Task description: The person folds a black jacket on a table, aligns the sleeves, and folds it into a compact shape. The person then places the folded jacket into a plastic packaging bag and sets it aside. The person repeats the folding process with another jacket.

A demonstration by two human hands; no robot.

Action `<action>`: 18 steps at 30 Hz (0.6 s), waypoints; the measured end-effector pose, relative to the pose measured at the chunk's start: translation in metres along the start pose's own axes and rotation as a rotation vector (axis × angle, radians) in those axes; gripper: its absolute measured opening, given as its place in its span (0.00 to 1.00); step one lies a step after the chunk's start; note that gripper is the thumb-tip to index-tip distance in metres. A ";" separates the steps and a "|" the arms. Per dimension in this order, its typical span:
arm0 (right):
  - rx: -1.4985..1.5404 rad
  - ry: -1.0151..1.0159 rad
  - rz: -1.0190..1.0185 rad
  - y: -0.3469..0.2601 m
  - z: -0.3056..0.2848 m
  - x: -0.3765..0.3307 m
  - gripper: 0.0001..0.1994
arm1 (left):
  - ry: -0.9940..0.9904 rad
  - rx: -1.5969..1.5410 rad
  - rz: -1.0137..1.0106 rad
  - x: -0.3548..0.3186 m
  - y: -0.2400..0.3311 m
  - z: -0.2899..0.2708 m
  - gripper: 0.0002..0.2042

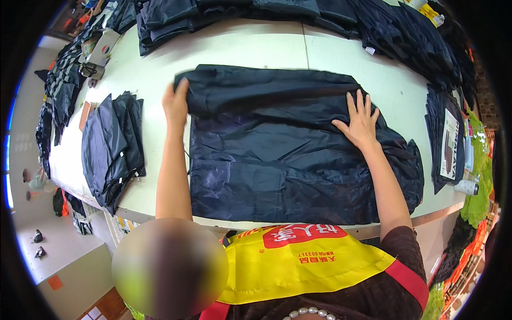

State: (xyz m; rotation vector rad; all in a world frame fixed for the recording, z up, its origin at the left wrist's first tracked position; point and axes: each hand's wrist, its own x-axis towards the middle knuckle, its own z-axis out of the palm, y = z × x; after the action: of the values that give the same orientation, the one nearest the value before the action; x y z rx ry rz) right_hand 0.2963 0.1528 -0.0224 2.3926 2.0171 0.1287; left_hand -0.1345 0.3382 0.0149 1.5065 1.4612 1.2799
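Observation:
A dark navy, slightly shiny garment (266,154) lies spread in front of me, its far part folded over into a thick band with a loose edge. At its far left corner my left hand (175,104) grips the cloth, thumb on the near side; some fingers are blurred or hidden. My right hand (360,121) rests flat on the right end of the garment, fingers spread and pressing the cloth. Sleeves or loose cloth bunch up at the right side. The exact kind of garment cannot be made out.
A pale work table (245,45) carries piled dark garments (298,13) along its far edge. A smaller dark stack (114,144) sits at left, another dark stack (437,133) at right. Beside that stands a white thread spool (467,186). A metal cup (92,70) is at far left.

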 end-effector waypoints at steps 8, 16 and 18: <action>0.076 -0.186 0.007 0.019 0.004 0.030 0.42 | -0.030 0.858 0.037 0.037 -0.056 0.046 0.16; 0.432 -0.013 0.245 0.070 0.016 0.078 0.29 | -0.266 0.528 -0.267 0.096 -0.060 0.068 0.33; 0.541 -0.216 0.277 0.073 0.007 0.092 0.26 | -0.341 0.650 -0.242 0.095 -0.049 0.073 0.31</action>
State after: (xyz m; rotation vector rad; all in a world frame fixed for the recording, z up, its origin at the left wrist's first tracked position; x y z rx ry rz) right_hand 0.3839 0.2315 -0.0203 2.8186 1.7826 -0.7330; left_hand -0.0916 0.4501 -0.0345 1.7613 1.8426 0.3797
